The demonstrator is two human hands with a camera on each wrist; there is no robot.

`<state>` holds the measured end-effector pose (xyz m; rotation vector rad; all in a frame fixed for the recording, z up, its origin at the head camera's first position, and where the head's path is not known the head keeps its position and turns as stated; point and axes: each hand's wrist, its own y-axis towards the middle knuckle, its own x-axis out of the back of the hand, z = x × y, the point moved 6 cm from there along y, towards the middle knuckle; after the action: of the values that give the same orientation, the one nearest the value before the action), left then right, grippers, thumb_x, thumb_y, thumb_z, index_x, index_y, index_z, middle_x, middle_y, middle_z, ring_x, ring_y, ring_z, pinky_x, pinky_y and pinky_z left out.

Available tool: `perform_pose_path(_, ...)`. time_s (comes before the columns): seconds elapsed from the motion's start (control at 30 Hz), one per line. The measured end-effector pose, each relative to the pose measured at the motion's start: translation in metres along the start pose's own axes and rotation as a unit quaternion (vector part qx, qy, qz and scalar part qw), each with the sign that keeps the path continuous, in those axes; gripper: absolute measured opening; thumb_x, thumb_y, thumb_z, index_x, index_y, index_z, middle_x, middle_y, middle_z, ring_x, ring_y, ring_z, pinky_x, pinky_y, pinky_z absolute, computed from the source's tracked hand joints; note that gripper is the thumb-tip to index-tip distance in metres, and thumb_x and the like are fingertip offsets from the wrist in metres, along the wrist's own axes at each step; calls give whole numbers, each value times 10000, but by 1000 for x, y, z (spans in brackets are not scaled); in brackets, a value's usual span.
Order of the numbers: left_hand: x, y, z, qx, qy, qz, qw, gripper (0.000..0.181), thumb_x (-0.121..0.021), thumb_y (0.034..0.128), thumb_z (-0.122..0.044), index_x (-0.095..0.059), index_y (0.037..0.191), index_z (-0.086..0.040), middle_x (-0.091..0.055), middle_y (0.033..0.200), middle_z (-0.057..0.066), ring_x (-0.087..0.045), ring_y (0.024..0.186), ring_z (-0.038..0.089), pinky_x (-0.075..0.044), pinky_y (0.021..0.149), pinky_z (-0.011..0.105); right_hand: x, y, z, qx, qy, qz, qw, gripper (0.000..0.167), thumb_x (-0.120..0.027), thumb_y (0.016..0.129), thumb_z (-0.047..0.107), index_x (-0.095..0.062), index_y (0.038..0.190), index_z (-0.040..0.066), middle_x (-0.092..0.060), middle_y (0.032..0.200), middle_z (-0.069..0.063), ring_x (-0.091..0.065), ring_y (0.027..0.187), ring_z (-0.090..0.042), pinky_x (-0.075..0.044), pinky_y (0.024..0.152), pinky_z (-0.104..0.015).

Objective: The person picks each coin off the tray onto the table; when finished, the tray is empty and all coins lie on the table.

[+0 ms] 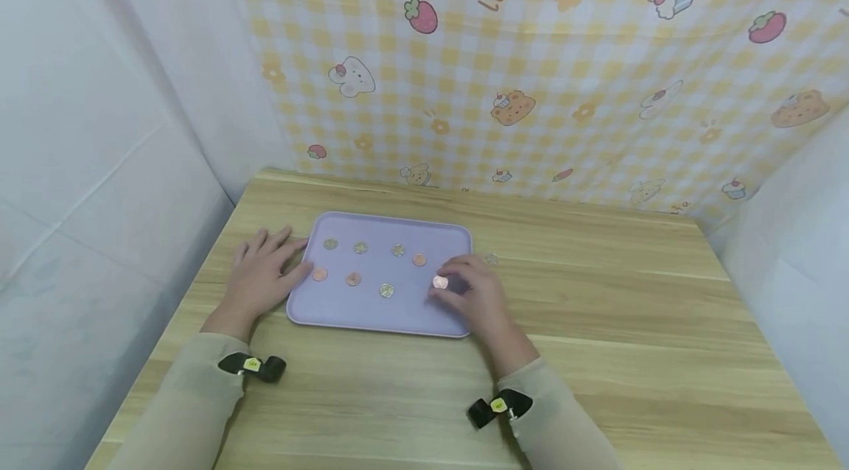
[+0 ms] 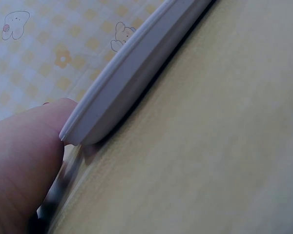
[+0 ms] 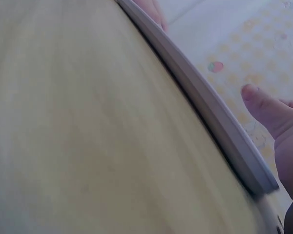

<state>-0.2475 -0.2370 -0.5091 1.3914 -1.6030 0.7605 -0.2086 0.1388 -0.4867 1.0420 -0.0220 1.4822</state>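
A shallow lilac tray (image 1: 411, 319) lies on the table with several coins on it, some silvery or golden, others copper. My left hand (image 1: 260, 275) lies spread at its left end, fingers fairly straight. Its thumb (image 2: 44, 122) touches the rim in the left wrist view. Over the tray's right part, my right hand (image 1: 477, 293) pinches a bright coin (image 1: 440, 282) between thumb and fingers. In the right wrist view the right thumb (image 3: 268, 109) stands above the tray rim (image 3: 210, 102), and no coin shows there. A copper coin (image 1: 419, 260) lies near these fingers.
A silvery coin (image 1: 491, 258) lies on the wooden table (image 1: 597, 352), just right of the tray and behind the right hand. A yellow checked cloth (image 1: 464, 72) hangs along the back edge. White sheets (image 1: 86, 183) hang at both sides.
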Motion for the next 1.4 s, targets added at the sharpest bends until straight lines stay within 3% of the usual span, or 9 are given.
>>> perform_pose_path(0.2, 1, 0, -1, -8, 5, 16, 10000, 641, -555, 1050, -580, -575, 1544, -173, -308, 1712, 230, -114, 1557, 607, -23, 1195, 789, 22, -2, -18, 12, -181, -475, 9987, 363, -1015, 699, 118, -797, 983, 57, -756, 1055, -69, -667, 1034, -280, -550, 859, -328)
perform_pose_path(0.3, 3, 1, -2, -4, 5, 16, 10000, 640, -555, 1051, -576, -574, 1545, -170, -309, 1711, 231, -118, 1556, 608, -25, 1195, 787, 33, -3, -29, -148, -243, -634, 9976, 350, -1006, 717, 115, -801, 995, 60, -761, 1049, -77, -668, 1045, -297, -531, 902, -337)
perform_pose_path(0.5, 5, 1, -4, 0, 15, 14, 10000, 633, -559, 1051, -566, -577, 1542, -166, -313, 1708, 234, -124, 1553, 611, -34, 1195, 784, 61, -8, -57, -1129, -379, -815, 9895, 312, -975, 774, 117, -796, 1024, 62, -753, 1097, -115, -651, 1103, -350, -506, 1003, -470)
perform_pose_path(0.67, 7, 1, -5, -19, 8, -23, 10000, 628, -567, 1048, -560, -584, 1534, -162, -321, 1703, 238, -132, 1549, 614, -46, 1192, 786, 84, -17, -84, -2166, -605, -870, 9705, 310, -935, 844, 179, -787, 1089, 60, -725, 1188, -142, -622, 1186, -369, -475, 1077, -536)
perform_pose_path(0.8, 6, 1, -4, -30, 10, -17, 10000, 629, -563, 1049, -562, -583, 1536, -163, -317, 1705, 238, -131, 1549, 615, -37, 1192, 787, 98, -24, -99, -2585, -890, -903, 9576, 317, -914, 881, 229, -784, 1121, 67, -711, 1239, -141, -608, 1230, -369, -465, 1100, -545)
perform_pose_path(1.03, 1, -1, -1, -3, 15, 3, 10000, 635, -561, 1047, -576, -587, 1533, -167, -318, 1706, 235, -132, 1550, 613, -52, 1190, 784, 111, -30, -106, -2565, -1266, -1070, 9522, 296, -911, 882, 179, -792, 1100, 19, -738, 1210, -189, -632, 1209, -409, -452, 1106, -561)
perform_pose_path(1.4, 1, -1, -2, 18, 26, 3, 10000, 638, -554, 1049, -572, -579, 1541, -168, -313, 1708, 235, -126, 1552, 611, -48, 1193, 780, 114, -29, -107, -2708, -1460, -825, 9479, 202, -882, 901, 167, -822, 1037, 29, -772, 1122, -192, -631, 1164, -394, -354, 1157, -561)
